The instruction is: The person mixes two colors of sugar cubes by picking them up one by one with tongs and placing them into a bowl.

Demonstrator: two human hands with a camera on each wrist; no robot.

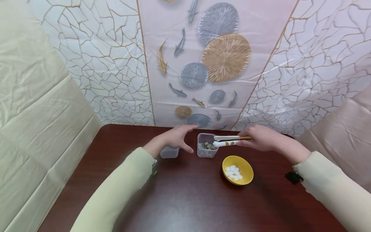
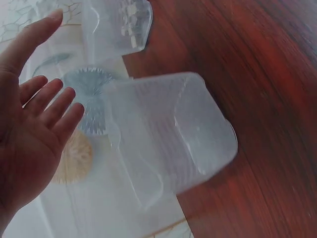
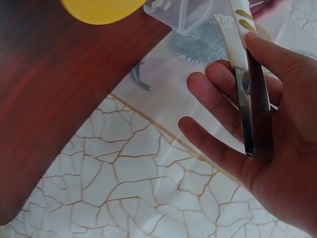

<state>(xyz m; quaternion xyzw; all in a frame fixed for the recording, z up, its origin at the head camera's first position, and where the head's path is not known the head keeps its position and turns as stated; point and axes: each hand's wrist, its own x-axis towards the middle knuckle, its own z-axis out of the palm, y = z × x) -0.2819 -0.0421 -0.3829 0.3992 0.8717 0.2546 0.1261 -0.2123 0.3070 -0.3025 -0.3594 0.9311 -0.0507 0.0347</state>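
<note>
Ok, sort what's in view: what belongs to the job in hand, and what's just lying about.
Likely the job:
tongs, in the right hand
clear container of small brownish pieces, by the tongs' tips
yellow bowl of white pieces
second clear container, near the left hand

Just there:
dark table
patterned backdrop
black object by the right sleeve, unclear

Tongs [image 1: 227, 143], white-armed with gold markings, tips parted at the right rim of an upright, clear plastic container [image 1: 205, 154] holding small brownish pieces [image 1: 208, 146].
</note>
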